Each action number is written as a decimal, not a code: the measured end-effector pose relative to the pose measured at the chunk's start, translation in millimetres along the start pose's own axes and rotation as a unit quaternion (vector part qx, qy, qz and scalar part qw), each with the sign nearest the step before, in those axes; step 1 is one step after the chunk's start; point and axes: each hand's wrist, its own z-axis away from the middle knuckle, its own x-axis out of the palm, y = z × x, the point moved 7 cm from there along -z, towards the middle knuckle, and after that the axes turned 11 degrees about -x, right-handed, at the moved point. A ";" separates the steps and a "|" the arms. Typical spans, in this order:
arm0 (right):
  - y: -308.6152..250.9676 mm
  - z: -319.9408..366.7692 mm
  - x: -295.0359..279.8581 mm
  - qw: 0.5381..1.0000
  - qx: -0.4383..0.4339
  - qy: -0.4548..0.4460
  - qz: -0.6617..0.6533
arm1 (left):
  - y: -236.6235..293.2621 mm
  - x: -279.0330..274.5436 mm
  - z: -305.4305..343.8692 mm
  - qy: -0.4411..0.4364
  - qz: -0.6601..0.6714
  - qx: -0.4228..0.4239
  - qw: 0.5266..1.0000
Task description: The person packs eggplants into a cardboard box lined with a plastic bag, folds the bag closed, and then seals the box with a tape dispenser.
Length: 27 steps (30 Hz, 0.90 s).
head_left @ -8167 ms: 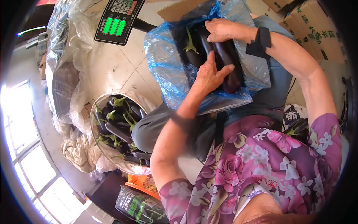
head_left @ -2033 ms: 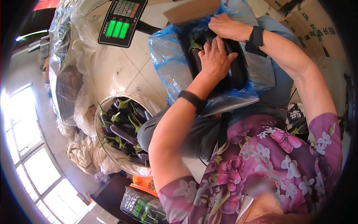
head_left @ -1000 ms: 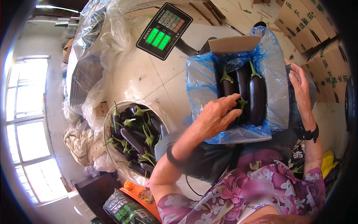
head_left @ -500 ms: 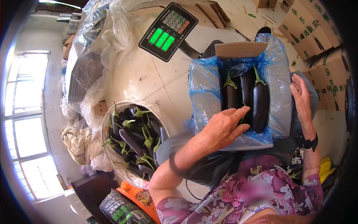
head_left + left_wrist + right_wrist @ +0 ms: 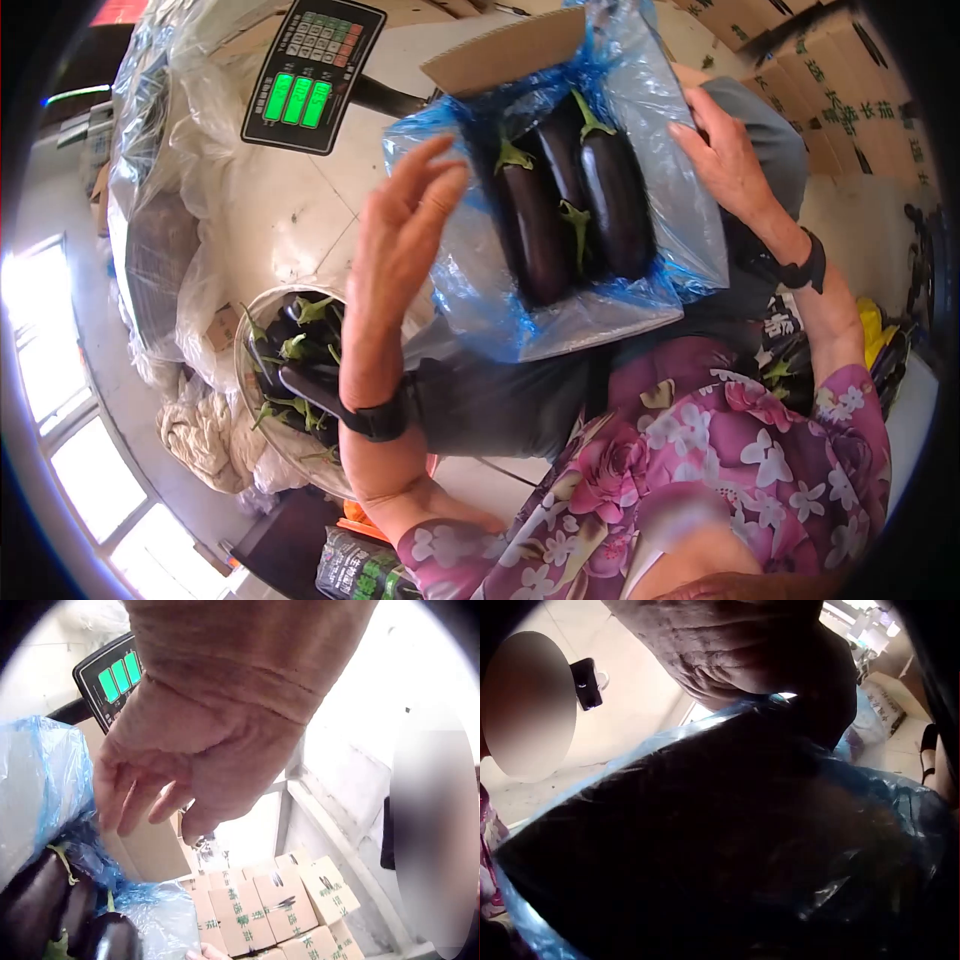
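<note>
Several dark eggplants (image 5: 615, 195) with green stems lie side by side in a cardboard box (image 5: 505, 52) lined with blue plastic film (image 5: 470, 300). The box sits across the person's lap, tilted in the head view. Raised by the box's left side, the left hand (image 5: 405, 215) has loosely bent fingers and holds nothing; the left wrist view shows the same hand (image 5: 202, 750) in the air. At the opposite side, the right hand (image 5: 725, 155) grips the film-covered edge, thumb on the inner face. In the right wrist view dark shadow hides most of that grip.
A white-rimmed tub (image 5: 325, 482) of eggplants stands to the left, partly behind the left forearm. Beyond the box is a digital scale display (image 5: 310, 75) with lit green readouts. Printed cartons (image 5: 840, 110) are stacked at right. Clear plastic sheeting (image 5: 190, 60) drapes at far left.
Earlier both hands were on the eggplants, then only the left. The left hand has lifted off them, up and left; the right has gone from loose beside the box to gripping its edge.
</note>
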 end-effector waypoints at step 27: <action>-38.8 -113.4 104.7 0.782 -0.324 -0.261 0.465 | -31.4 -18.9 -118.3 0.307 -0.344 0.158 0.873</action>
